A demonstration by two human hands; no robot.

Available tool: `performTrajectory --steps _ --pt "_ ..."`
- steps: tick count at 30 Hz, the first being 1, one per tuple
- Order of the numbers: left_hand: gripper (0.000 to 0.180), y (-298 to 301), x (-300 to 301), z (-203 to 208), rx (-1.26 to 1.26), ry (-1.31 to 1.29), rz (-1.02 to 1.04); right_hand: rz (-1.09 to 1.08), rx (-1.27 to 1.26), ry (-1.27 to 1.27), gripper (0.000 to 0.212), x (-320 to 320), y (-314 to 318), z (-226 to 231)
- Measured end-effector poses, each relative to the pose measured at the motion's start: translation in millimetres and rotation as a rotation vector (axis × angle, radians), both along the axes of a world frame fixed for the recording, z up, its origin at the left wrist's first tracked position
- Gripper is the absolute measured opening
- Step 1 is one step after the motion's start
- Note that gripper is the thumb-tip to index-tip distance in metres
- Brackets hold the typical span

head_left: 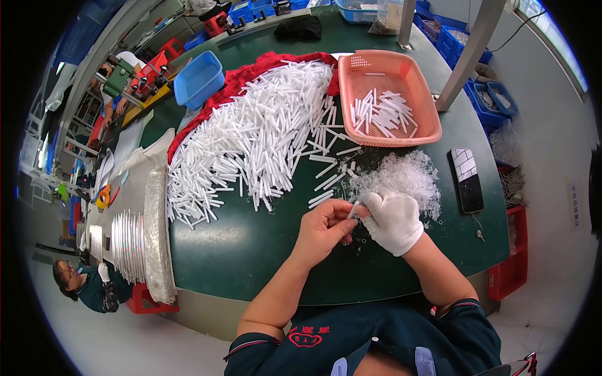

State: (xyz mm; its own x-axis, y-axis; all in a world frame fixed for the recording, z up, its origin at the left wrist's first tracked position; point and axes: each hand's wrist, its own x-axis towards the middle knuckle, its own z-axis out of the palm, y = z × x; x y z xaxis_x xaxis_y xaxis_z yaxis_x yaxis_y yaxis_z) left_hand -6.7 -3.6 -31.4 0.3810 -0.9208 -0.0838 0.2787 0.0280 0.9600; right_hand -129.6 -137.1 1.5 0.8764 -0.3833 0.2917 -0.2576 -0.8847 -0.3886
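Close to the table's front edge, my bare left hand (318,233) pinches a small white tube (354,210) between thumb and fingertips. My right hand (397,223), in a white glove with bare fingertips showing, is closed at the same tube from the other side. Just beyond the hands lies a heap of clear plastic ring-like scraps (411,178). Several loose white tubes (325,183) rest left of that heap. A large pile of white tubes (263,128) spreads over a red cloth (251,70). More tubes lie inside the salmon-coloured plastic basket (431,128) beyond the scraps.
To the right are a phone (466,180) and a key (480,235). A blue basin (199,78) stands at the far left, beside a green machine (119,81). A metal post (467,56) rises behind the basket. Co-workers (84,285) sit to the left, near stacked rods (128,247).
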Motion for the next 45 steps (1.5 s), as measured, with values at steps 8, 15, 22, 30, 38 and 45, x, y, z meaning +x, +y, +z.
performTrajectory --steps 8,15,22,30,38,45 --pt "0.021 -0.3 6.1 0.3 0.037 -0.015 -0.045 0.057 0.167 0.016 0.023 -3.5 -4.7 1.2" --pt "0.023 -0.2 -1.3 -1.7 0.027 -0.648 0.22 0.042 0.639 -0.046 0.031 -5.2 -5.2 -11.0" --pt "0.024 0.6 0.9 1.0 0.014 -0.661 0.194 -0.079 0.788 -0.104 0.027 -5.9 -13.9 -6.3" --pt "0.036 -0.1 2.1 4.3 0.057 0.02 0.015 0.087 0.205 -0.225 0.016 1.8 -6.8 -13.6" --pt "0.037 0.6 3.0 0.1 -0.006 0.112 -0.032 0.071 0.146 -0.166 0.022 1.4 -5.3 -12.4" --pt "0.037 1.2 2.0 -2.5 -0.03 0.123 -0.022 0.05 0.117 -0.134 0.022 1.2 -2.0 -7.2"
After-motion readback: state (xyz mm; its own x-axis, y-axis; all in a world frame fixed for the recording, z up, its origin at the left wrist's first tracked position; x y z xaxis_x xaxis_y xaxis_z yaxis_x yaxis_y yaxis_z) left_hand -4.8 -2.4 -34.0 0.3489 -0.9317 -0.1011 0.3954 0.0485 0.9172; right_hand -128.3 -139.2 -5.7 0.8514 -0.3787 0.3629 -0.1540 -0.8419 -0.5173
